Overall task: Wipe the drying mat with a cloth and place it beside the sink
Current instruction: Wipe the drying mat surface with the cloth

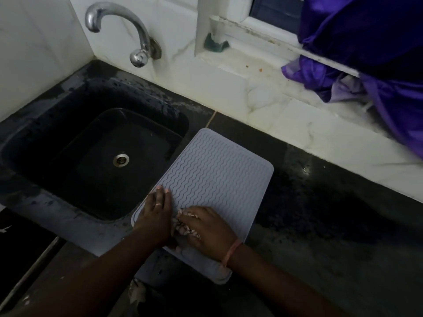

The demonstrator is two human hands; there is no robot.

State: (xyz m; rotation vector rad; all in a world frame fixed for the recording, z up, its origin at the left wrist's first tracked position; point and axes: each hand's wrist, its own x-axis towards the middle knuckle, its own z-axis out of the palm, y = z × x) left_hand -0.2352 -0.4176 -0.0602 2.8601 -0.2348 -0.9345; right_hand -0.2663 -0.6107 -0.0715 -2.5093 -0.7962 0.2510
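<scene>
A grey drying mat [212,177] with wavy ridges lies on the dark counter, just right of the black sink [68,143], its left edge reaching the sink's rim. My left hand [155,213] presses flat on the mat's near left part, fingers straight. A patterned cloth [183,227] is bunched under my right hand [208,229], whose fingers curl round it on the mat's near end. Most of the cloth is hidden beneath that hand.
A chrome tap [119,26] juts from the white tiled wall above the sink. A purple curtain [370,53] hangs over the sill at the right. A green sponge [215,45] sits on the sill. Dark wet counter [332,213] stretches right of the mat.
</scene>
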